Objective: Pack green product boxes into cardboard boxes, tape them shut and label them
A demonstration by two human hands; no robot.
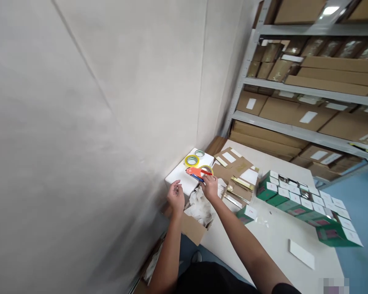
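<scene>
Pale wall panels (110,81) fill the left, and a grey metal shelving unit (294,87) on the right carries long cardboard cartons (277,108), several with white labels; what is inside them cannot be told. Below the shelves stretches a white table (282,228). Green boxes with white tops (297,200) stand on it in close rows, and shiny objects, too small to name, show among them. One more green box (246,214) sits apart, nearer the person. Flattened cardboard pieces (233,161) lie toward the table's wall side.

At the table's near edge an open cardboard carton (194,228) holds crumpled whitish paper (199,206), heaped up to its opening; anything beneath the paper is hidden. Just behind it, against the wall, a white block-like surface (179,175) bears a yellow tape roll (191,160) and a smaller greenish roll (199,153). Over this surface, the right hand (209,186) grips an orange-and-blue tool (194,172) between thumb and fingers. The left hand (176,197) is empty, its fingers loosely curled and apart, beside the white surface
</scene>
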